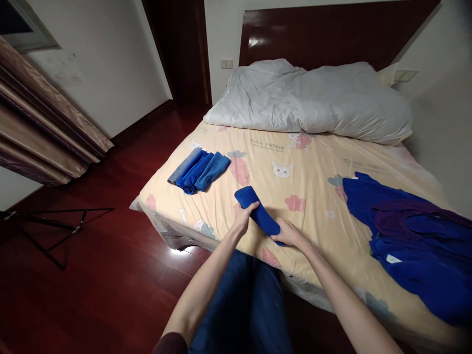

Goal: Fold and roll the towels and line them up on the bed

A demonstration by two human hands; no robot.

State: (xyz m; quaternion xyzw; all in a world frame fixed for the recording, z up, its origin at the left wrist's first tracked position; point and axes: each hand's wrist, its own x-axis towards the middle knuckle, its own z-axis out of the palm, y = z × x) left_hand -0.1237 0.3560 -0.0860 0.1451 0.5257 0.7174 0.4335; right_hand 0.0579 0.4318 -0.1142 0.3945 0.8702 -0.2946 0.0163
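A rolled-up blue cloth, perhaps a garment, slants above the front part of the bed between my hands. Near its upper left end, my left hand is closed around it with the thumb on top. My right hand grips the lower right end. Farther left on the bed lie several rolled cloths side by side, a grey-blue roll, a bright blue roll and a lighter blue roll. At the right, a loose heap of dark blue clothes is spread out, with a purple piece among them.
The bed has a yellow rabbit-print sheet. A bunched grey-white quilt lies before the dark headboard. Black tripod legs stand on the red floor at left, below a curtain.
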